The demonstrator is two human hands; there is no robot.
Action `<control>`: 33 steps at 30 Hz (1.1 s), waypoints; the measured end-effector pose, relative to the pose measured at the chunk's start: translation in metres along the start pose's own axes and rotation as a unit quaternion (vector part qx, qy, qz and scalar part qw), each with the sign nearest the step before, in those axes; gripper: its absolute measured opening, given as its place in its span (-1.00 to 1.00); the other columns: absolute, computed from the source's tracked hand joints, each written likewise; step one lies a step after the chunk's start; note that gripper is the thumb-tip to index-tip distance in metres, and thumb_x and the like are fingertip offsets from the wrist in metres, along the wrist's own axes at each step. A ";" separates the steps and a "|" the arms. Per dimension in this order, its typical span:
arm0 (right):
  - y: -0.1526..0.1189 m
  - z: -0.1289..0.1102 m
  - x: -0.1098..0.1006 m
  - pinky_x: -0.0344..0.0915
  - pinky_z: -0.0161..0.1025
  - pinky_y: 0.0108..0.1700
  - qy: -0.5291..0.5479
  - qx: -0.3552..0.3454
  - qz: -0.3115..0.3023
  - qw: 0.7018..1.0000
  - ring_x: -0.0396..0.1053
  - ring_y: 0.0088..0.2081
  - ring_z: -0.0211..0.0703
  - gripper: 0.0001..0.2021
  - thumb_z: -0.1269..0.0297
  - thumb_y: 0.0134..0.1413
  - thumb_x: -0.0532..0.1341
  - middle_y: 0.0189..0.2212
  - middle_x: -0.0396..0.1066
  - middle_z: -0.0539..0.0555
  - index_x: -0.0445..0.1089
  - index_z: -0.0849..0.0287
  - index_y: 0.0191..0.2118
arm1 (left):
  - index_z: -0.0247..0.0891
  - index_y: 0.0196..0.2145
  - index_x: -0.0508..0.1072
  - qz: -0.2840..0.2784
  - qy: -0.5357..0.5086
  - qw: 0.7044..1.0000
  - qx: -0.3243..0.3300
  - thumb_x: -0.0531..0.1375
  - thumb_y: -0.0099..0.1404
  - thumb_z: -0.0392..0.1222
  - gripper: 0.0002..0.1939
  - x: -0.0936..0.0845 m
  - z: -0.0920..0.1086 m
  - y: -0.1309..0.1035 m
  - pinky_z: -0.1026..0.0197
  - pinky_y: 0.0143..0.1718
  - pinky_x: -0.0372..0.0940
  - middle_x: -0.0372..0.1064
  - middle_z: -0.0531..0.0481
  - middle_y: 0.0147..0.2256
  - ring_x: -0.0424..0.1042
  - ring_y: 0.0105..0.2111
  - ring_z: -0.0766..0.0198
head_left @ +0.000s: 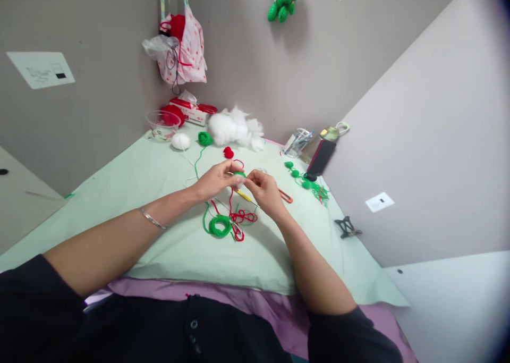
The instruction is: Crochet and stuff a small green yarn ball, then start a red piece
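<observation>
My left hand point(220, 179) is closed around a small green crocheted piece point(239, 174), with a white part, perhaps fibre stuffing, showing below the green. From the other side, my right hand point(263, 191) pinches at the edge of the same piece; its fingertips partly cover it. A crochet hook with a yellow handle point(244, 196) lies on the cloth just under my hands. Nearer to me are a coil of green yarn point(220, 226) and a tangle of red yarn point(244, 216). A small red crocheted piece point(228, 152) lies beyond my hands.
White fibre stuffing point(233, 128), a green yarn ball point(204, 138), a white yarn ball point(180, 141) and a clear tub point(162, 124) stand at the back. Orange scissors-like handle point(286, 195), green crocheted pieces point(295, 173), a bottle point(322, 153) and a black claw clip point(347, 227) are rightward.
</observation>
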State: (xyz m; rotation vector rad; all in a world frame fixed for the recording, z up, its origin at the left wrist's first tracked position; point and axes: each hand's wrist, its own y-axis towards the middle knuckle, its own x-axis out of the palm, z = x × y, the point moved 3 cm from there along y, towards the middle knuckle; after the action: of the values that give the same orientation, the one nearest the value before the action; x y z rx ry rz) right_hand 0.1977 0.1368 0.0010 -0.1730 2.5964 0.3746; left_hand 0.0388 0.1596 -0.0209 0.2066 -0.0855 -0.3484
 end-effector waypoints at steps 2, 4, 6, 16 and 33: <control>-0.002 -0.005 0.003 -0.04 -0.25 -0.44 -0.001 -0.003 -0.024 1.000 0.03 -0.53 -0.28 -0.79 0.16 0.12 0.19 -0.62 0.11 -0.12 0.30 0.12 -0.48 | -0.25 -0.30 0.39 0.025 0.001 1.000 0.004 0.32 0.12 -0.29 -0.80 0.001 -0.003 0.000 0.21 -0.33 0.35 0.43 0.07 -0.35 0.45 -0.45 0.34; -0.005 -0.010 0.007 -0.01 -0.25 -0.43 -0.005 -0.006 -0.034 0.999 0.05 -0.52 -0.26 -0.82 0.21 0.14 0.15 -0.60 0.12 -0.11 0.30 0.11 -0.46 | -0.23 -0.34 0.35 0.053 0.001 0.999 0.007 0.28 0.10 -0.36 -0.81 0.003 -0.005 0.000 0.27 -0.42 0.29 0.39 0.13 -0.41 0.38 -0.52 0.39; -0.008 -0.014 0.012 0.00 -0.24 -0.41 -0.014 -0.012 -0.028 0.999 0.06 -0.51 -0.25 -0.83 0.25 0.15 0.13 -0.59 0.15 -0.10 0.27 0.10 -0.46 | -0.22 -0.35 0.33 0.080 -0.004 0.997 0.006 0.24 0.09 -0.41 -0.80 0.005 -0.007 0.000 0.29 -0.48 0.22 0.35 0.16 -0.44 0.31 -0.57 0.42; 0.001 0.006 0.004 -0.07 -0.25 -0.42 -0.048 0.001 0.015 0.999 0.01 -0.53 -0.28 -0.77 0.19 0.05 0.25 -0.63 0.10 -0.13 0.23 0.10 -0.52 | -0.29 -0.29 0.44 0.009 -0.106 0.991 -0.082 0.27 0.23 -0.21 -0.87 0.006 -0.008 -0.001 0.15 -0.27 0.43 0.48 -0.02 -0.39 0.49 -0.41 0.27; -0.009 -0.014 0.017 -0.01 -0.23 -0.40 -0.035 -0.011 -0.001 0.999 0.06 -0.51 -0.23 -0.83 0.23 0.17 0.13 -0.59 0.15 -0.09 0.26 0.09 -0.44 | -0.23 -0.31 0.33 0.107 -0.029 0.994 0.004 0.22 0.13 -0.44 -0.79 0.006 -0.009 0.000 0.29 -0.50 0.19 0.36 0.17 -0.45 0.27 -0.60 0.44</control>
State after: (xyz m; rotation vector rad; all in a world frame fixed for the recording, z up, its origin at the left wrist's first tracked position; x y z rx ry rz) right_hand 0.1782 0.1230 0.0025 -0.1662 2.5238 0.4016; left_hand 0.0458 0.1595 -0.0292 0.1928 -0.1660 -0.1400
